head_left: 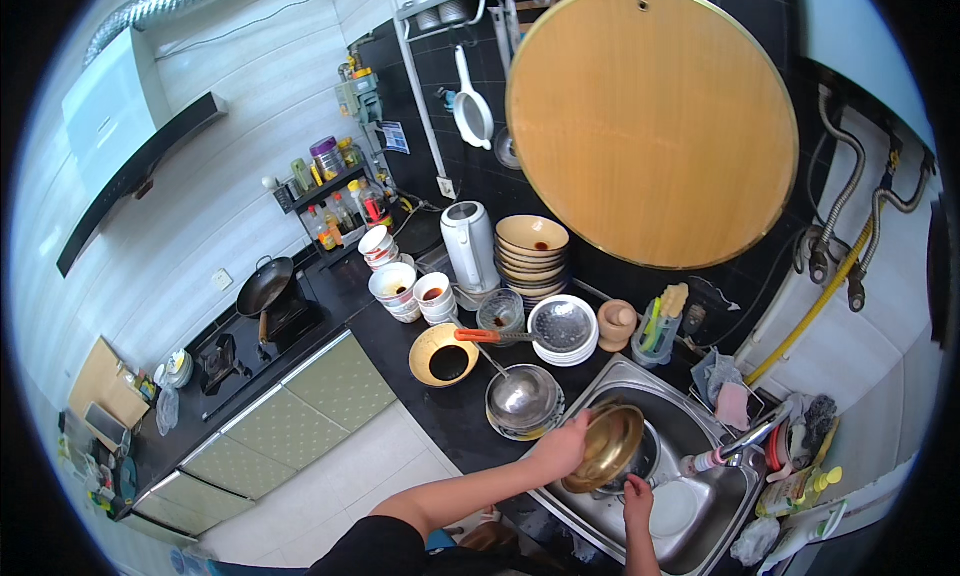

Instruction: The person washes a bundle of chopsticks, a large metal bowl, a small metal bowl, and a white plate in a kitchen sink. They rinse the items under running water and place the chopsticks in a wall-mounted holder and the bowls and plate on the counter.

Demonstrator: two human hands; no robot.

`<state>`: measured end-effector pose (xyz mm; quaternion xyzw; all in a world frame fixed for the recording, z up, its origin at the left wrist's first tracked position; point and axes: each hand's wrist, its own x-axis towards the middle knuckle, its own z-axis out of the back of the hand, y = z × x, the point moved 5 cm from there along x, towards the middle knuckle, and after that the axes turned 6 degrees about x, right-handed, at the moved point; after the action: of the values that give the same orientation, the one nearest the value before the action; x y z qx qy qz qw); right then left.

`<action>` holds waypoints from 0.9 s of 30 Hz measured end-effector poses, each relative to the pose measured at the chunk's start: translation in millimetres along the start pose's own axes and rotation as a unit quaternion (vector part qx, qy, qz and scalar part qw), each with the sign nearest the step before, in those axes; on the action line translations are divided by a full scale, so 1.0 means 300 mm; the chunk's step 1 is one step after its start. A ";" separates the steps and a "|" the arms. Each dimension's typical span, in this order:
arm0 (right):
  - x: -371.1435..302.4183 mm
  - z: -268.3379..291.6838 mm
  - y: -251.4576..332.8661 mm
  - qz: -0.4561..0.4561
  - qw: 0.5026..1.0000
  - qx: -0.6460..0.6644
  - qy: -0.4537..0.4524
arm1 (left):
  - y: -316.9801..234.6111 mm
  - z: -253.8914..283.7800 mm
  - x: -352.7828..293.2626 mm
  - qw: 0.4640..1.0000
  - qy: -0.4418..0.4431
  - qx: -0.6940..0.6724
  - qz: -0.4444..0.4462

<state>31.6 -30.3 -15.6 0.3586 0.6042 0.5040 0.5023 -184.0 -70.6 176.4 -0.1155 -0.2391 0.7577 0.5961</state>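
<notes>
Over the steel sink (735,496), my left hand (562,448) grips the left rim of a tilted gold-coloured metal bowl (612,446). My right hand (638,491) is just right of and below that bowl, its fingers curled together; what they pinch, if anything, is too small to make out. Partly hidden behind the gold bowl, a dark round vessel (648,454) sits in the basin. Beside my right hand, a pale round plate (676,509) lies in the sink. The faucet (735,448) reaches over the basin from the right.
Left of the sink stand a metal bowl with a ladle (522,394), a bowl of dark liquid (443,356), and a skimmer (560,326) on stacked white bowls. Behind are stacked tan bowls (532,251), a white kettle (470,246) and a wooden mortar (617,326). A wok (268,286) is on the stove.
</notes>
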 end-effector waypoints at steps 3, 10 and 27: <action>-0.026 -0.095 0.153 0.032 0.987 0.160 0.007 | 0.133 0.093 -0.037 0.983 -0.025 -0.181 0.029; -0.092 -0.439 0.512 0.101 0.982 0.113 0.107 | 0.425 0.390 -0.164 0.878 0.038 -0.445 0.173; -0.050 -1.417 0.569 -0.023 0.946 0.083 0.312 | 1.407 0.820 -0.495 0.723 -0.273 -0.534 0.343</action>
<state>-388.9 -110.0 148.1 0.2099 0.7785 0.5268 0.2690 -616.3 -342.1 160.2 -0.2769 -0.7002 0.6565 0.0441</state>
